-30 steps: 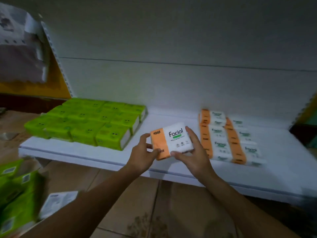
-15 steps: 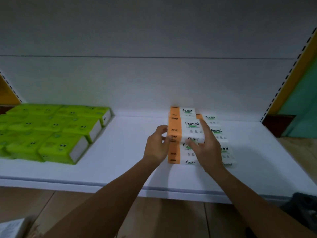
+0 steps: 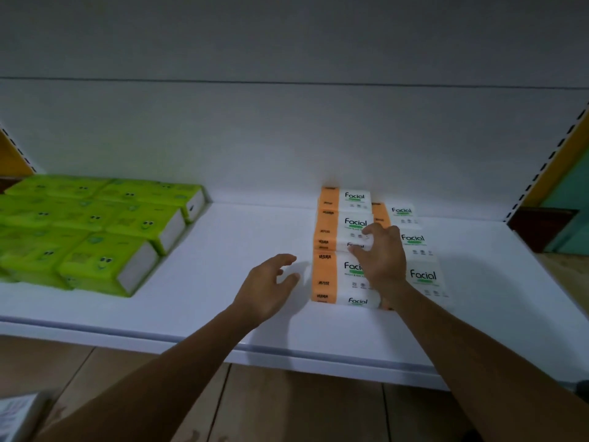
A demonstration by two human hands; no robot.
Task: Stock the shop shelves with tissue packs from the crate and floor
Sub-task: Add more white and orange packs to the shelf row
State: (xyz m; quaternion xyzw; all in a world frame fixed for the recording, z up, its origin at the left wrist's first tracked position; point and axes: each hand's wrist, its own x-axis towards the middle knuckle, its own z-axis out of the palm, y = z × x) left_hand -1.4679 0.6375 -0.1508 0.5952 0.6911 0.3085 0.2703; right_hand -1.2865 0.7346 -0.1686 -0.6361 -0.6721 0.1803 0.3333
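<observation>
"Tissue pack [image 3: 353, 223], the orange-and-white one under the fingers: is it down yet?"

"It lies on top of the stack, mid-row. The right hand [image 3: 382, 263] has spread, bent fingers resting on it, touching rather than clasping. The left hand [image 3: 271, 282] hovers just beside the stack, fingers loose, holding nothing."

"How far along, then?"

"Well under way, I'd judge. Orange-and-white packs [image 3: 420, 275] sit in two columns against the back, the left column stacked higher. Green packs [image 3: 95, 231] fill the far left. The white shelf [image 3: 223, 298] is bare between them, so room remains. A pale pack [image 3: 16, 413], blurred, lies on the floor [image 3: 287, 409]."

"And the feel of them?"

"Soft rectangular bricks in glossy film, slightly pillowy. The green ones carry cartoon eyes and white ends. The shelf looks smooth, hard and painted."
</observation>
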